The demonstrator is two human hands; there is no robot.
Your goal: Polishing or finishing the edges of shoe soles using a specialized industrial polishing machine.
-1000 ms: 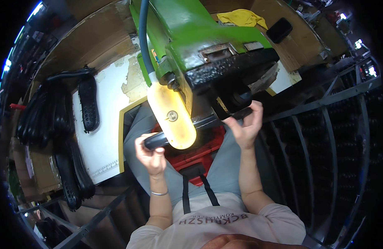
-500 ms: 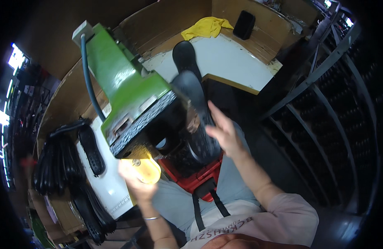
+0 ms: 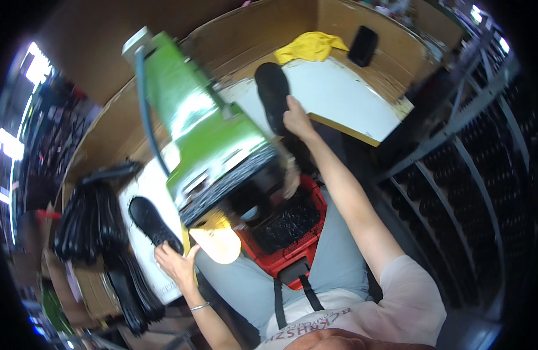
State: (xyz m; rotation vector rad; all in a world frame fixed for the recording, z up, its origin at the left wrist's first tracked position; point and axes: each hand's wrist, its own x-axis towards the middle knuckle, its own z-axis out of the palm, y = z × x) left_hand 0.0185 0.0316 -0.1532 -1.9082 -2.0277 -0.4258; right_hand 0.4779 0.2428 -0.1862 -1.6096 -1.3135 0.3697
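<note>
My right hand (image 3: 298,121) reaches to the far side of the green machine (image 3: 205,125) and grips the near edge of a black shoe sole (image 3: 272,93). That sole lies over the white tabletop, its near end partly hidden by the machine. To the left, my left hand (image 3: 177,267) has its thumb and fingers apart. Its fingertips meet the near end of another black shoe sole (image 3: 149,220) lying flat on the white surface. Whether they press on it I cannot tell. A bright lit plate (image 3: 222,244) shows under the machine's front, beside my left hand.
A red basket (image 3: 315,224) with black scraps sits between my legs. Bundles of black soles (image 3: 91,224) hang at the left. At the back are a yellow cloth (image 3: 313,46) and a black case-like object (image 3: 363,46) by cardboard walls. A metal rack (image 3: 441,181) stands at the right.
My right hand has carried a sole away from the machine's front to the far tabletop. My left hand has left the lit plate and moved left to the other sole.
</note>
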